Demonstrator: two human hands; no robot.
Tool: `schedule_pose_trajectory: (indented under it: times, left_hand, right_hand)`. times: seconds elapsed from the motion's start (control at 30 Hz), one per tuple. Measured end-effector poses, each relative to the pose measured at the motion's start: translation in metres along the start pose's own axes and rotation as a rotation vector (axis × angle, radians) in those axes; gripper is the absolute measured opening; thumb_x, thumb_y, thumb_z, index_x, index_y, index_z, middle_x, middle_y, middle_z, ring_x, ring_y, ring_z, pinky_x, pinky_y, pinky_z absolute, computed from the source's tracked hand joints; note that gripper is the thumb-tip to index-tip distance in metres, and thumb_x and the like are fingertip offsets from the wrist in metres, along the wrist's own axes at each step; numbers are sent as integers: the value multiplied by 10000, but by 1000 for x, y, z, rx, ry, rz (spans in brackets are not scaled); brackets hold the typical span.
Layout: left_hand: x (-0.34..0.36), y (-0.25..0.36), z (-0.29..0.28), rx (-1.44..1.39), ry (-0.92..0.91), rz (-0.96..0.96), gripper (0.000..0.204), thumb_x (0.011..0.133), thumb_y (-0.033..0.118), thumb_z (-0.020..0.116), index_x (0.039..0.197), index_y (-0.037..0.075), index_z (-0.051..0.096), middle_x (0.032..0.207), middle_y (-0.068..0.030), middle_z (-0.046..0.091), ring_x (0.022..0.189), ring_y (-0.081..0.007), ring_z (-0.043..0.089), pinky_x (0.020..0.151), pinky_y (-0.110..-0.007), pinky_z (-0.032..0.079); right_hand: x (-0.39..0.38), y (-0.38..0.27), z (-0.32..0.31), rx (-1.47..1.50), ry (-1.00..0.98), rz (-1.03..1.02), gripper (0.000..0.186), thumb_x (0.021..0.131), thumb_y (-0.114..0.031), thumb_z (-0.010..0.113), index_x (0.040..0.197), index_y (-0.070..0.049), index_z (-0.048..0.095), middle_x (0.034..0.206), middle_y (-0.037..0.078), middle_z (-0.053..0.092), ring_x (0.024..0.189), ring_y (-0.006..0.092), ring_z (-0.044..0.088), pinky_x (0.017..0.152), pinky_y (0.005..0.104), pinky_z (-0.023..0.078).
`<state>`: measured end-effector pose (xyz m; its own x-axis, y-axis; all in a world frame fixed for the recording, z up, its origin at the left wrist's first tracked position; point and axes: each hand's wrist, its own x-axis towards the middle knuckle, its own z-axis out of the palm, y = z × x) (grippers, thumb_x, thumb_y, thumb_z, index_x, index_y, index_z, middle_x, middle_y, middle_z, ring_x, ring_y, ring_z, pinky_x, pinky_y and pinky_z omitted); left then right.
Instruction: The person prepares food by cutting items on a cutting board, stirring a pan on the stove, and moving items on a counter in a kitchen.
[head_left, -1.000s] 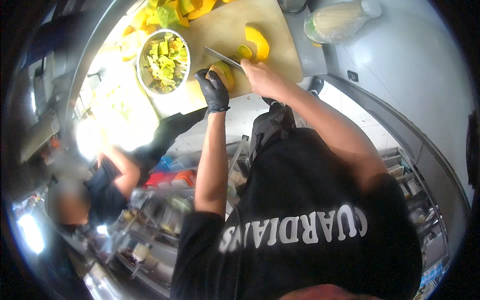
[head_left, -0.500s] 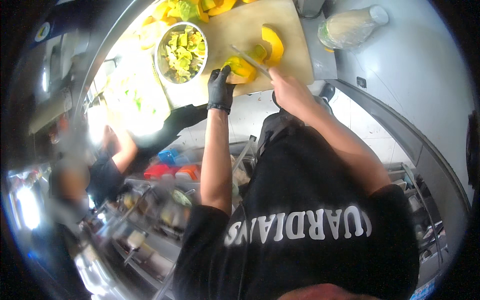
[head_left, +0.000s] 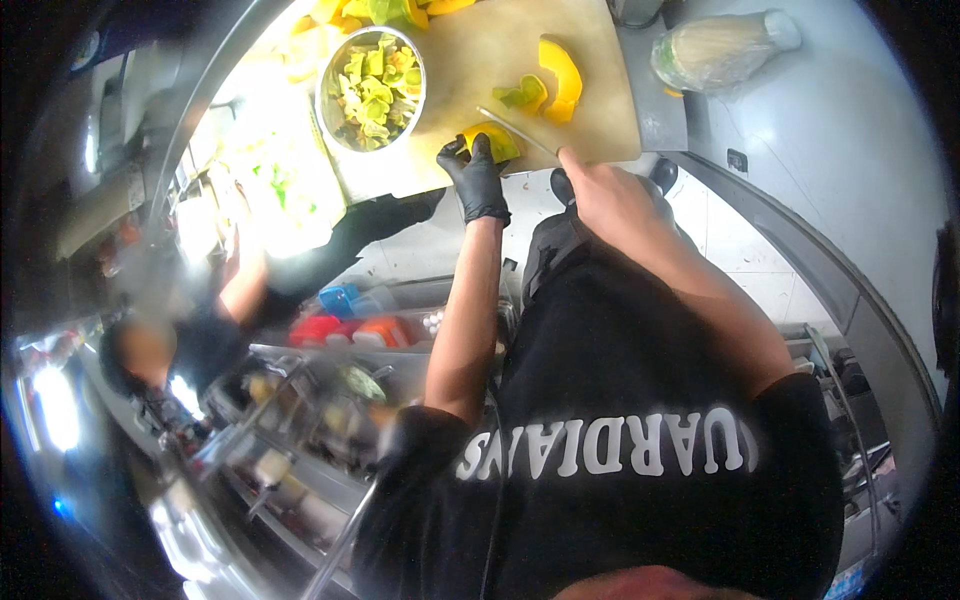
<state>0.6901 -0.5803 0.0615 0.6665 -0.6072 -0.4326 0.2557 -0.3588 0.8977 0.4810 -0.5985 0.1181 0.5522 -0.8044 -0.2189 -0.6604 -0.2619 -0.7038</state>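
Already, green-yellow peelings [head_left: 372,98] mostly fill the round metal bowl [head_left: 322,105], right of which the black-gloved left grip [head_left: 474,178] clasps a part-green yellow wedge [head_left: 499,146], the bare right grip [head_left: 607,190] a slim knife [head_left: 515,130].

Plain black, the glove on the left hand [head_left: 478,178] stands out against the cream-coloured flat cutting board [head_left: 600,60]. Beside the glove, a chunky squash wedge [head_left: 495,143] shows deep yellow; the slim metal knife [head_left: 515,130] looks dull grey to me. The curved squash slice [head_left: 562,82] at top centre is bright yellow, and the small squash piece [head_left: 523,93] left of it mixes green with yellow. A round silver metal bowl [head_left: 422,95] holds thin peelings [head_left: 375,88] in mottled greens and yellows. Low in the frame, a black cloth shirt [head_left: 650,530] carries white block lettering.
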Motion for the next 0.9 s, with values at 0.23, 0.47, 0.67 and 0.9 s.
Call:
schedule_pose_trajectory:
  times: [0.23, 0.47, 0.67, 0.9]
  left_hand:
    - [-1, -4, 28, -239, 151, -4, 465, 1016, 186, 629, 1347, 131, 308, 1207, -155, 499, 1061, -232, 574, 843, -389, 560]
    - [-7, 9, 35, -196, 131, -55, 435, 1024, 179, 597, 1342, 128, 304, 1200, -148, 498, 1053, -232, 572, 820, -388, 561]
    - [8, -6, 21, -87, 137, -6, 369, 1016, 109, 532, 1321, 89, 325, 1184, -158, 512, 1032, -220, 573, 876, -329, 509]
    - [16, -9, 4, 127, -10, 131, 366, 999, 117, 535, 1323, 41, 382, 1108, -157, 527, 943, -210, 543, 858, -347, 483]
  right_hand:
    - [-20, -30, -16, -124, -52, -28, 210, 914, -39, 517, 1120, -3, 492, 724, 246, 657, 700, 423, 696, 617, 507, 560]
    - [-4, -46, -20, 6, -68, 68, 111, 923, -65, 525, 1012, -5, 496, 708, 252, 664, 682, 413, 697, 596, 515, 558]
    - [47, -25, 13, 73, 24, -43, 193, 935, -24, 492, 1121, 26, 474, 713, 258, 648, 707, 444, 676, 615, 524, 532]
    - [67, 0, -12, 118, -167, -6, 219, 930, -20, 475, 1145, 15, 485, 732, 240, 652, 708, 430, 672, 642, 523, 520]
